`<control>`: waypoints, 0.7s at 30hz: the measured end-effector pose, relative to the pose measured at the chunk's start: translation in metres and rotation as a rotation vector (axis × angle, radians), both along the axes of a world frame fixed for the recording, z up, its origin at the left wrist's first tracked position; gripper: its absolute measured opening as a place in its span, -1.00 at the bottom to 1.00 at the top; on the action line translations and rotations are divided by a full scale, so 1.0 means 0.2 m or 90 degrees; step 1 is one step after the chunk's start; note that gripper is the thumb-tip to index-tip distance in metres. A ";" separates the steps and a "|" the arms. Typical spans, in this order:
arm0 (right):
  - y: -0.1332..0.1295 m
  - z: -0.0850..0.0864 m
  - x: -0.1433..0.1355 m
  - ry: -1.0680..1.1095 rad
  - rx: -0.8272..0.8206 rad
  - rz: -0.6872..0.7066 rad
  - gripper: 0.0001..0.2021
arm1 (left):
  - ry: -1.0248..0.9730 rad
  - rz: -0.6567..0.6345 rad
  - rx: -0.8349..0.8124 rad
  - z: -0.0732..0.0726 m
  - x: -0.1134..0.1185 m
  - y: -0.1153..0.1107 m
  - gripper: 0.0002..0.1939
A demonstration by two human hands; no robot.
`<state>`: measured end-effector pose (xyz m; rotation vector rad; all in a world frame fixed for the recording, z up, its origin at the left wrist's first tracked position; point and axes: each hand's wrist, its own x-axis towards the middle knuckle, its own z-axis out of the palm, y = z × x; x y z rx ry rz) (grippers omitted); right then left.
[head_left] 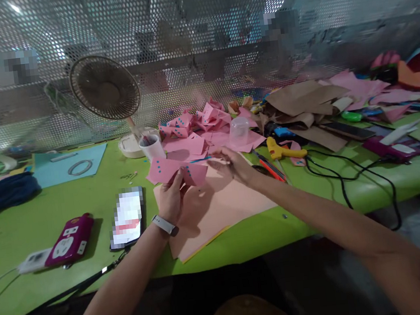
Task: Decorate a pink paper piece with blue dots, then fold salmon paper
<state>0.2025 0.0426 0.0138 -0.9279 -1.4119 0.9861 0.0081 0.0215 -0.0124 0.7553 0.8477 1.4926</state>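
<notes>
My left hand [172,194], with a grey watch on the wrist, is closed on a folded pink paper piece [168,171] marked with blue dots. The thumb presses on its front. Just to the right, my right hand [231,165] pinches a thin blue stick [200,159], whose end points at the paper's upper edge; its exact kind is too small to tell. Below both hands lie large peach paper sheets [223,204]. Behind them are several more dotted pink paper pieces [179,125] and a white cup [151,148] with thin sticks in it.
A phone [128,217] and a purple power bank [71,239] lie left, a fan [105,88] behind them. To the right are an orange cutter [271,169], a yellow glue gun [285,150] with a looping black cable, and heaped brown paper [302,99]. A perforated metal screen [196,32] closes the back.
</notes>
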 end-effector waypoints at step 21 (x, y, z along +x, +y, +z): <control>0.05 0.04 0.03 -0.124 0.103 -0.098 -0.66 | -0.026 0.012 -0.047 0.02 0.02 -0.01 -0.66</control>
